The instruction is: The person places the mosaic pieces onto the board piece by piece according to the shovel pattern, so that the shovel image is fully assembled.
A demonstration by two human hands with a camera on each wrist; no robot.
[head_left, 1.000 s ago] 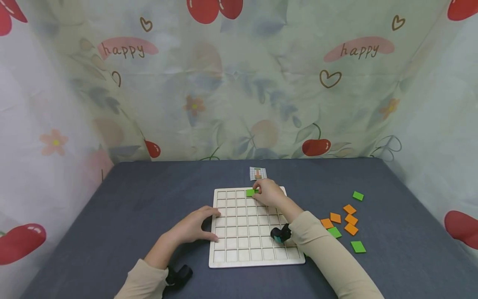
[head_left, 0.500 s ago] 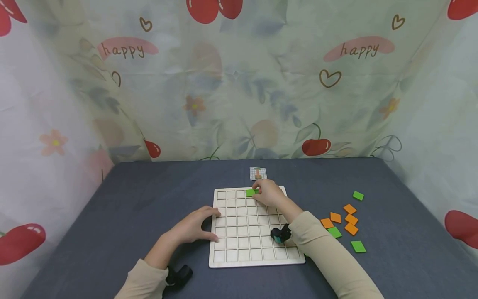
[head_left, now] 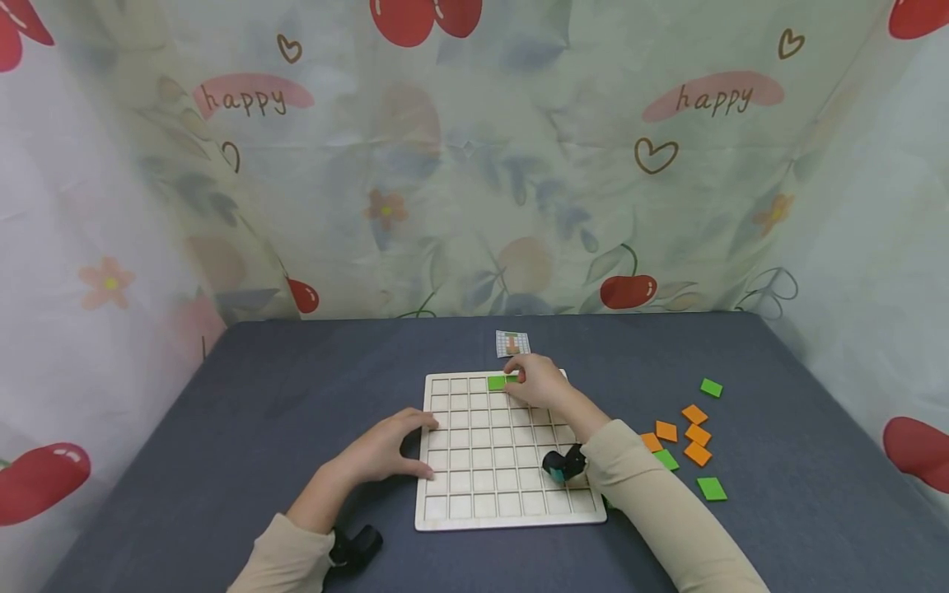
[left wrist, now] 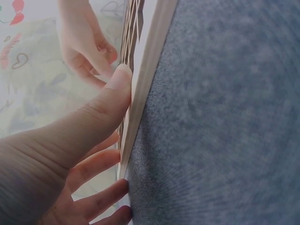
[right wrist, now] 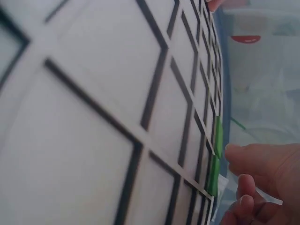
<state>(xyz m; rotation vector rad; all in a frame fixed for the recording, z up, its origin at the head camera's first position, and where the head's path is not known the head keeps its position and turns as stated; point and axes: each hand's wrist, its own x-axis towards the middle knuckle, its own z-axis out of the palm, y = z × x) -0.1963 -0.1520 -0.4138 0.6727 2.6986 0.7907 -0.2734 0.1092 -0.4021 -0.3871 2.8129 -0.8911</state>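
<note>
A pale square board [head_left: 460, 522] with a grid of recessed cells lies on the table. Along its left edge rests my left hand [head_left: 384, 446], thumb and fingertips touching the rim and spread apart. Two green square tiles sit side by side in the back row: the left tile [head_left: 496, 383] shows fully, the other tile [head_left: 511, 380] partly behind fingers. Over them is my right hand [head_left: 543, 384], fingers loosely bent. In the right wrist view its thumb [right wrist: 239, 153] is just off the green tiles [right wrist: 218, 136], and I see nothing held.
Right of the board lie several loose orange tiles [head_left: 697, 435] and green tiles [head_left: 712, 489], some partly behind the right sleeve [head_left: 667, 511]. A small printed pattern card [head_left: 511, 343] lies behind the board. A patterned curtain [head_left: 474, 165] hangs beyond the dark tablecloth [head_left: 356, 354].
My right hand has shifted slightly right, uncovering more of the second green tile in the back row. The left hand and the board have stayed put.
</note>
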